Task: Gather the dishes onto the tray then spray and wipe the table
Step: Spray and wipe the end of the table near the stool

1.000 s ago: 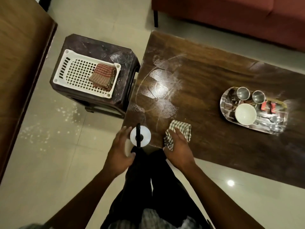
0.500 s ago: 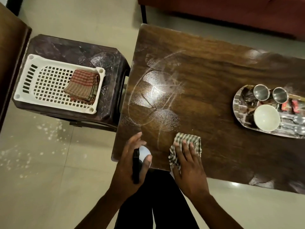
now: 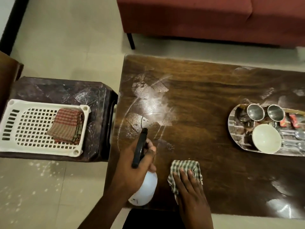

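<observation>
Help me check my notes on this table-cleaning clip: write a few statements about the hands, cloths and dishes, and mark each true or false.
1. The left hand grips the spray bottle. True.
2. The right hand rests on the red checked cloth. False: it lies flat on the green checked cloth; the red one lies in the white basket.
3. The white bowl stands on the bare table. False: it sits on the steel tray, next to two steel cups.
4. White smears mark the table ahead of the bottle's nozzle. True.
</observation>
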`<state>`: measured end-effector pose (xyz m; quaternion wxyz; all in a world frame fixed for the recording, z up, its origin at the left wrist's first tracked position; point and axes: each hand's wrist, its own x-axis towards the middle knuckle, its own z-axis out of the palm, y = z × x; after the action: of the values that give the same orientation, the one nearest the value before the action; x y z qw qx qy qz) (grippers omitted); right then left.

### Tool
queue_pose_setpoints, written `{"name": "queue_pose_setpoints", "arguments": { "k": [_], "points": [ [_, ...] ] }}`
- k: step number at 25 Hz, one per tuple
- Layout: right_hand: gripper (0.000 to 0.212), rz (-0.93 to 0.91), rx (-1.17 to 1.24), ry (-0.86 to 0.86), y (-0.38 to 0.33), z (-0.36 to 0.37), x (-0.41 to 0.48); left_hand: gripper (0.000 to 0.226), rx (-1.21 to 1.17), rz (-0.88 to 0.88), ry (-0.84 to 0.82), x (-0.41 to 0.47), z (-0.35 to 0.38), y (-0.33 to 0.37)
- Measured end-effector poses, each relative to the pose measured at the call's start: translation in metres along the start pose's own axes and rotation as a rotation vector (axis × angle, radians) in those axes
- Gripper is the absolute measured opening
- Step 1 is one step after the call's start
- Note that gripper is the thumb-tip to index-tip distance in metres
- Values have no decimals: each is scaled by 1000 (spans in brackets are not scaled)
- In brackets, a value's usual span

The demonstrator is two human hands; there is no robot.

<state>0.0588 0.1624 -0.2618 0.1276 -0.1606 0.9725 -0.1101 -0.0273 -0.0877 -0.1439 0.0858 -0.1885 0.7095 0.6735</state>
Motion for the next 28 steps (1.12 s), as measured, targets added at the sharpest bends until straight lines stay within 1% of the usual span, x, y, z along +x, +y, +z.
{"name": "queue_pose_setpoints", "arguments": {
  "k": [2,5,8,11,12,15,16,20,21,22,23,25,27,28],
  "points": [
    [68,-15,42,38,14,-7,22,9,49,-14,-7,31,10,12],
    [61,-47,110,55,38,-21,62,18,92,-76,34,72,22,23],
    [54,2,180,63,61,-34,112,21,108,-118,51,110,28,31],
    [51,26,219,69,71,-47,161,36,148,-132,45,136,29,28],
    [51,28,233,85,72,-53,177,38,151,-142,34,140,30,26],
    [52,22,231,130,78,-67,237,34,136,-188,1,148,29,20],
    [53,49,224,138,80,-72,262,32,130,-190,-6,148,28,20],
    [53,287,242,148,74,-93,367,23,147,-64,-2,146,19,22],
    [55,312,254,139,64,-96,388,23,142,-31,2,143,16,23],
    [58,300,248,120,51,-96,405,24,132,-17,8,142,13,22],
    [59,247,219,96,35,-95,416,27,120,-20,15,140,9,22],
    [62,30,123,-3,5,-88,419,31,80,-52,31,136,2,21],
    [62,-299,-20,-159,-5,-83,401,31,22,-79,46,135,-4,20],
    [61,-466,-87,-239,2,-87,393,30,14,-81,47,135,-6,20]
  ]
}}
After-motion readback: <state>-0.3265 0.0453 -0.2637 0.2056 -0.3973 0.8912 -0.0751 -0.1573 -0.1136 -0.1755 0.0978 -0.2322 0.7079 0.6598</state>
